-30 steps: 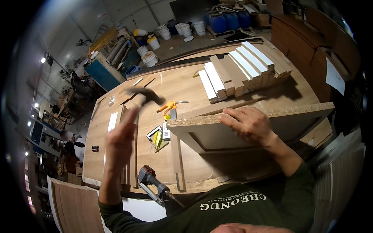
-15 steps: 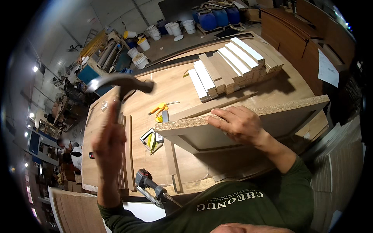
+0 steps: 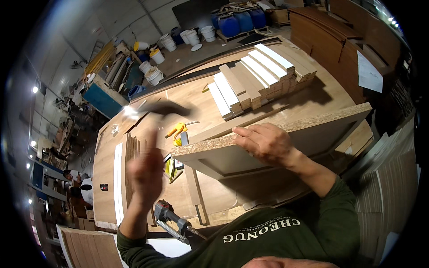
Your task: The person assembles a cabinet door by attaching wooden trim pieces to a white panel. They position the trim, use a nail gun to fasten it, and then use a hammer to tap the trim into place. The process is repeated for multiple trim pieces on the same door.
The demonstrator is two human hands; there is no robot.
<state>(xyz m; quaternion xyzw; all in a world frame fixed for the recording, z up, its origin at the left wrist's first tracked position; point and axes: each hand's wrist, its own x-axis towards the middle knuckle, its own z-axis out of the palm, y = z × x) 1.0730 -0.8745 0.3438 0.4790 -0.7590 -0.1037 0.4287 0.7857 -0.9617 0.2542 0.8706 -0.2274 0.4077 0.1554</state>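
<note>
Hammer (image 3: 166, 107) up in my left hand (image 3: 146, 172), panel (image 3: 321, 140) steadied by my right hand (image 3: 266, 140).
A square, measured blow, well clear of my knuckles, should serve best. Blurred, my left is wrapped around the hammer above the table (image 3: 106, 167); my right clasps the panel's top edge, the panel standing toward the table's near right corner.

one hammer (image 3: 164, 108), one framed panel (image 3: 308, 138), one nail gun (image 3: 171, 216), one orange tool (image 3: 177, 130)

Pale lettering (image 3: 262, 229) crosses the green shirt (image 3: 313, 239), smaller print (image 3: 263, 221) apparently blurred.
</note>
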